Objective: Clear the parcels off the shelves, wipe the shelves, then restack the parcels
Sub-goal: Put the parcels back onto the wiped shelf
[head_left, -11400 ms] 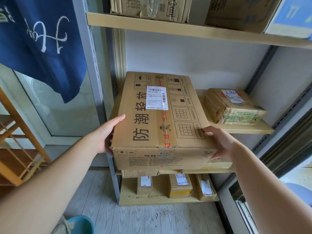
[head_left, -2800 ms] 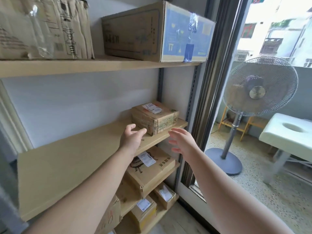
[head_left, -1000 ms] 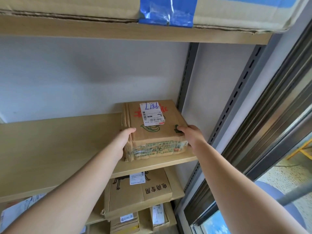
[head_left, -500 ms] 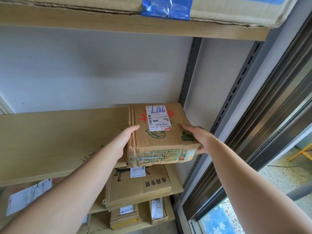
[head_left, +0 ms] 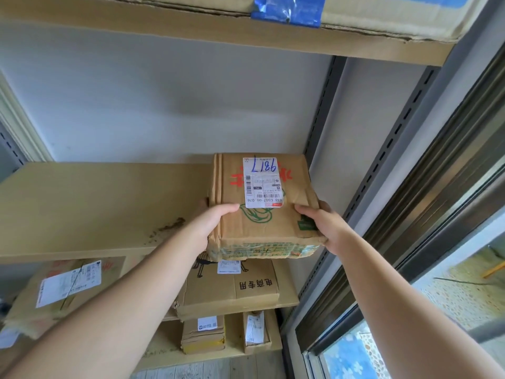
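Both hands (head_left: 216,222) (head_left: 325,228) grip the box (head_left: 262,214), now lifted off the shelf (head_left: 95,209); that shelf is cleared for wiping.

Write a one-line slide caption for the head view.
Both hands, left and right, grip a labelled cardboard parcel at the front edge of the bare middle shelf.

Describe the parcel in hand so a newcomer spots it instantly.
Find the middle shelf of the rack beside the window frame. At its right end both hands, left hand and right hand, grip a small cardboard parcel. Only its label bears blue handwritten digits.
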Motion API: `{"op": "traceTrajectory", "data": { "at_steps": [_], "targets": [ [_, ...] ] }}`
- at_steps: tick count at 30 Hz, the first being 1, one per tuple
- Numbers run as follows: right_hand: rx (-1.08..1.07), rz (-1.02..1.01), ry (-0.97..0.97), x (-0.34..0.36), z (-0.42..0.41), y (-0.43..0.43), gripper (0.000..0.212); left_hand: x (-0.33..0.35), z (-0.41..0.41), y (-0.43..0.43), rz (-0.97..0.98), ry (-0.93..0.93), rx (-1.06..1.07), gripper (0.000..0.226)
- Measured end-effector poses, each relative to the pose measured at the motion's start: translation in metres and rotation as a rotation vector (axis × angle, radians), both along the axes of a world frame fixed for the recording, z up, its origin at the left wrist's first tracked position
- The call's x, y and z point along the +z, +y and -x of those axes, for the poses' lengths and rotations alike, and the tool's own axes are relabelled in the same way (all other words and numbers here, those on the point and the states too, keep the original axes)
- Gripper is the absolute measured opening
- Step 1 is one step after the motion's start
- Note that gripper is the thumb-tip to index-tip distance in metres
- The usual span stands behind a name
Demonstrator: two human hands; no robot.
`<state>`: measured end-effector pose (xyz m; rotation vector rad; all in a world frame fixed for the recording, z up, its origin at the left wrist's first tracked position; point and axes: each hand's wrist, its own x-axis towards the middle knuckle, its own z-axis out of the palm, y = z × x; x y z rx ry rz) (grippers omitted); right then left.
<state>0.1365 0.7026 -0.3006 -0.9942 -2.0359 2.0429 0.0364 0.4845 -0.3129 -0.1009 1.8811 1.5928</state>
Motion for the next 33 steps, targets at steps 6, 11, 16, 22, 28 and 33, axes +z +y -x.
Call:
{"op": "traceTrajectory", "data": {
  "at_steps": [6, 11, 16, 22, 28, 33],
  "targets": [
    [0.006, -0.015, 0.088, 0.006, -0.009, -0.034, 0.039, 0.017, -0.021, -0.037, -0.129, 0.156, 0.13, 0.081],
    [0.036, -0.017, 0.163, 0.015, -0.011, -0.085, 0.04, 0.017, -0.027, -0.089, -0.19, 0.235, 0.216, 0.08],
    [0.106, -0.015, 0.181, 0.016, -0.003, -0.167, 0.055, 0.017, -0.039, -0.176, -0.185, 0.246, 0.307, 0.069],
    [0.24, 0.015, 0.162, -0.001, 0.005, -0.3, 0.053, 0.005, -0.061, -0.314, -0.164, 0.23, 0.443, 0.072],
    [0.405, 0.072, 0.132, -0.022, 0.009, -0.433, 0.052, -0.01, -0.088, -0.448, -0.105, 0.256, 0.61, 0.062],
    [0.516, 0.103, 0.105, -0.035, 0.016, -0.513, 0.059, -0.014, -0.11, -0.523, -0.038, 0.251, 0.71, 0.07]
  ]
}}
